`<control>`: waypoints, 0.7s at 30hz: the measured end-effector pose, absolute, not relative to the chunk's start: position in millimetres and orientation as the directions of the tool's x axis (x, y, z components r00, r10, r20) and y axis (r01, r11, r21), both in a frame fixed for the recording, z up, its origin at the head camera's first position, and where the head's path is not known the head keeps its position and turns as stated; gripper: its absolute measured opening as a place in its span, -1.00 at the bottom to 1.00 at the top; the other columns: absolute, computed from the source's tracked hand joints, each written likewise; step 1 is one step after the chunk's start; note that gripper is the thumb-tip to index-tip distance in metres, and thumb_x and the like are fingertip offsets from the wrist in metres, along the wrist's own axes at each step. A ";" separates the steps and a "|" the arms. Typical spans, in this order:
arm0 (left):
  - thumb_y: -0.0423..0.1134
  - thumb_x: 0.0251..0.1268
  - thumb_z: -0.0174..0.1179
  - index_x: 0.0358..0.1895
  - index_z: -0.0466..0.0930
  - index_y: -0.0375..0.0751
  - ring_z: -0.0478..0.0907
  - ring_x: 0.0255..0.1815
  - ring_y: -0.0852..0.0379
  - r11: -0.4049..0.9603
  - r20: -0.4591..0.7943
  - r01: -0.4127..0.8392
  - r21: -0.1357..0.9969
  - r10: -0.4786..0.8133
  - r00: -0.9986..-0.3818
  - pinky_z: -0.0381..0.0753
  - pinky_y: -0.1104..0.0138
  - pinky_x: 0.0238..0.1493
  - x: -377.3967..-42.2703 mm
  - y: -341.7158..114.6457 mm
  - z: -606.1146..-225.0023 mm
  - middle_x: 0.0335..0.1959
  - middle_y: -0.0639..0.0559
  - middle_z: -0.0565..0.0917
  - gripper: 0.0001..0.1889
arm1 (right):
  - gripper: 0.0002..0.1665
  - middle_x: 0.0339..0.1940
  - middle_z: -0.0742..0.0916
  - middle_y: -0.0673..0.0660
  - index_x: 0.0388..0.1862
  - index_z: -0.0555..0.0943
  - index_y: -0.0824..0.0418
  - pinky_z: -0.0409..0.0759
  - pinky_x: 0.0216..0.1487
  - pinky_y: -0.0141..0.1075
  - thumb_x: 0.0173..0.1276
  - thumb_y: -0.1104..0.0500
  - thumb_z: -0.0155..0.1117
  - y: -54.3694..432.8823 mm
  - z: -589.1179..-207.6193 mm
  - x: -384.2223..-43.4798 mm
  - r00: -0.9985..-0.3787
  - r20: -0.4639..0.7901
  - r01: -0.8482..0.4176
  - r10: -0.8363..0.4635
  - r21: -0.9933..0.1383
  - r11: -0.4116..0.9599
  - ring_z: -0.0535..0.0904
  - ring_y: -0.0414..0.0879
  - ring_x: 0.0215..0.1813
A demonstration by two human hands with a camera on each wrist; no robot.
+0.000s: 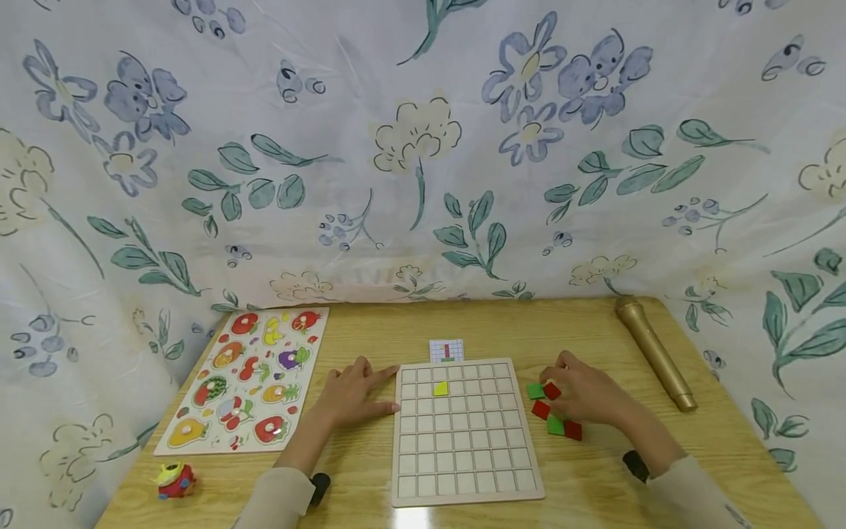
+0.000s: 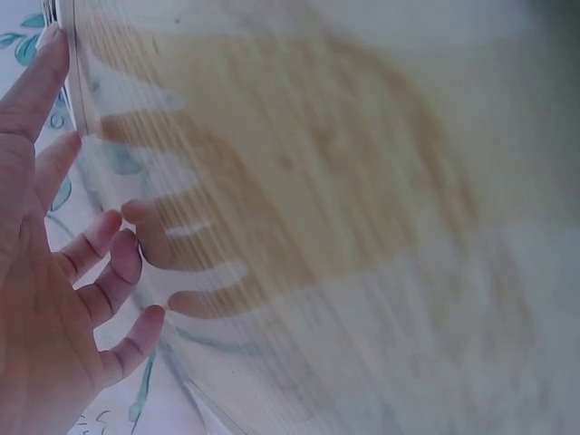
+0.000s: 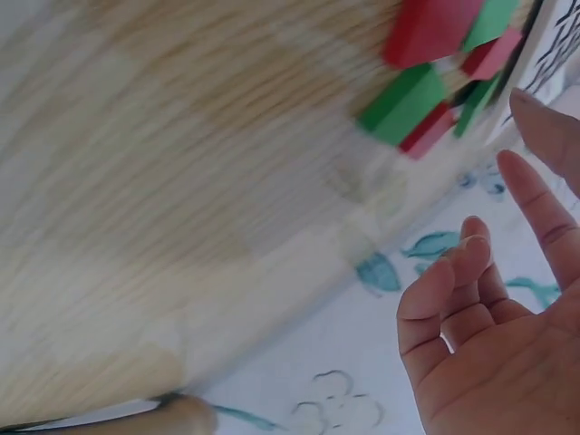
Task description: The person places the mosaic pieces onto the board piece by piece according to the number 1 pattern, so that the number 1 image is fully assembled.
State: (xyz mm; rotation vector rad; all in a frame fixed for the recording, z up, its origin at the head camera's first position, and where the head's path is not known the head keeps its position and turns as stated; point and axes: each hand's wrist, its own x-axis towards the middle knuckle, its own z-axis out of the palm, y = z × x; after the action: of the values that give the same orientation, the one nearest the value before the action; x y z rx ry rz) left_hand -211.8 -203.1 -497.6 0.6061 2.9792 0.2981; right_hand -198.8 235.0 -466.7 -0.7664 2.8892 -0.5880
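Observation:
A pale wooden grid board (image 1: 447, 461) lies in front of me in the head view, with one yellow tile (image 1: 440, 389) in an upper cell. My left hand (image 1: 350, 397) rests at the board's upper left edge, thumb and index finger stretched out to it. In the left wrist view the fingers (image 2: 59, 168) of that hand are spread and hold nothing. My right hand (image 1: 588, 389) hovers at a loose group of red tiles (image 1: 540, 409) and green tiles (image 1: 556, 425) right of the board. The right wrist view shows its thumb and index finger apart, near the tiles (image 3: 405, 101).
A small printed card (image 1: 446, 350) lies at the board's far edge. On the left are a fruit puzzle board (image 1: 261, 382) and a small red-and-yellow toy (image 1: 175, 480). A gold microphone (image 1: 656, 354) lies at the far right. Floral cloth (image 1: 423, 191) hangs behind the table.

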 end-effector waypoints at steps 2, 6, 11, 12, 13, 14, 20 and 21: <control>0.44 0.15 0.17 0.45 0.35 0.34 0.25 -0.33 0.13 0.903 -0.046 0.379 0.202 0.395 -0.918 0.15 0.13 -0.20 -211.6 -202.7 -496.8 -0.24 0.09 0.30 -0.23 | -0.65 -0.21 0.42 0.03 -0.03 0.66 0.07 0.36 -0.43 -0.37 0.17 0.19 0.47 241.3 -467.9 -199.3 -0.877 0.012 -0.448 -0.481 -0.387 0.806 0.34 -0.23 -0.39; 0.43 0.16 0.18 0.45 0.35 0.32 0.26 -0.33 0.12 0.904 -0.047 0.379 0.197 0.395 -0.917 0.16 0.14 -0.21 -211.0 -201.8 -494.8 -0.23 0.07 0.31 -0.24 | -0.69 -0.22 0.45 0.05 -0.04 0.67 0.05 0.37 -0.41 -0.33 0.22 0.15 0.46 251.1 -469.6 -200.2 -0.891 0.001 -0.415 -0.453 -0.405 0.815 0.35 -0.19 -0.38; 0.42 0.17 0.17 0.46 0.34 0.33 0.26 -0.31 0.13 0.904 -0.053 0.379 0.198 0.396 -0.917 0.18 0.12 -0.19 -211.2 -202.0 -495.5 -0.22 0.08 0.31 -0.24 | -0.70 -0.25 0.44 0.04 -0.03 0.68 0.08 0.37 -0.37 -0.32 0.24 0.14 0.45 256.2 -471.3 -203.0 -0.891 0.007 -0.417 -0.455 -0.414 0.809 0.34 -0.18 -0.36; 0.42 0.17 0.18 0.45 0.34 0.33 0.26 -0.31 0.13 0.904 -0.052 0.378 0.201 0.395 -0.917 0.19 0.11 -0.18 -211.2 -202.0 -495.4 -0.22 0.08 0.31 -0.24 | -0.70 -0.25 0.44 0.03 -0.03 0.68 0.09 0.37 -0.37 -0.33 0.25 0.15 0.45 256.4 -471.7 -204.0 -0.889 0.011 -0.421 -0.458 -0.413 0.808 0.34 -0.18 -0.36; 0.42 0.17 0.18 0.45 0.34 0.33 0.26 -0.31 0.13 0.903 -0.052 0.378 0.203 0.395 -0.917 0.19 0.11 -0.18 -211.1 -202.0 -495.5 -0.22 0.08 0.30 -0.24 | -0.70 -0.26 0.44 0.03 -0.03 0.68 0.09 0.37 -0.37 -0.33 0.24 0.15 0.45 256.4 -472.2 -205.0 -0.888 0.013 -0.425 -0.461 -0.411 0.807 0.33 -0.18 -0.36; 0.42 0.17 0.18 0.45 0.34 0.33 0.26 -0.31 0.13 0.903 -0.052 0.378 0.202 0.395 -0.917 0.19 0.11 -0.17 -211.4 -202.1 -495.9 -0.23 0.08 0.30 -0.24 | -0.70 -0.26 0.44 0.03 -0.04 0.68 0.09 0.37 -0.37 -0.34 0.24 0.16 0.45 256.2 -472.5 -206.1 -0.886 0.015 -0.427 -0.463 -0.410 0.806 0.33 -0.18 -0.35; 0.43 0.15 0.18 0.45 0.35 0.34 0.26 -0.31 0.14 0.901 -0.044 0.379 0.212 0.396 -0.917 0.17 0.12 -0.19 -211.6 -202.8 -496.5 -0.23 0.09 0.30 -0.24 | -0.68 -0.27 0.43 0.04 -0.05 0.69 0.09 0.36 -0.37 -0.35 0.19 0.24 0.46 253.9 -474.5 -212.0 -0.885 -0.003 -0.421 -0.465 -0.422 0.803 0.33 -0.18 -0.36; 0.43 0.16 0.18 0.45 0.35 0.34 0.26 -0.31 0.14 0.902 -0.045 0.378 0.209 0.395 -0.918 0.16 0.13 -0.19 -211.6 -202.9 -496.5 -0.23 0.10 0.30 -0.24 | -0.68 -0.27 0.43 0.04 -0.06 0.69 0.09 0.36 -0.37 -0.35 0.18 0.25 0.46 253.6 -474.7 -212.8 -0.885 -0.008 -0.418 -0.465 -0.425 0.803 0.33 -0.17 -0.36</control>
State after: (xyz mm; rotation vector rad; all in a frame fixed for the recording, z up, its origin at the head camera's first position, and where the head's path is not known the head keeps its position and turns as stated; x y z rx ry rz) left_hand -211.6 -202.9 -496.5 0.6064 2.9790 0.3012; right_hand -212.8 253.6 -474.7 -0.7067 2.8755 -0.6391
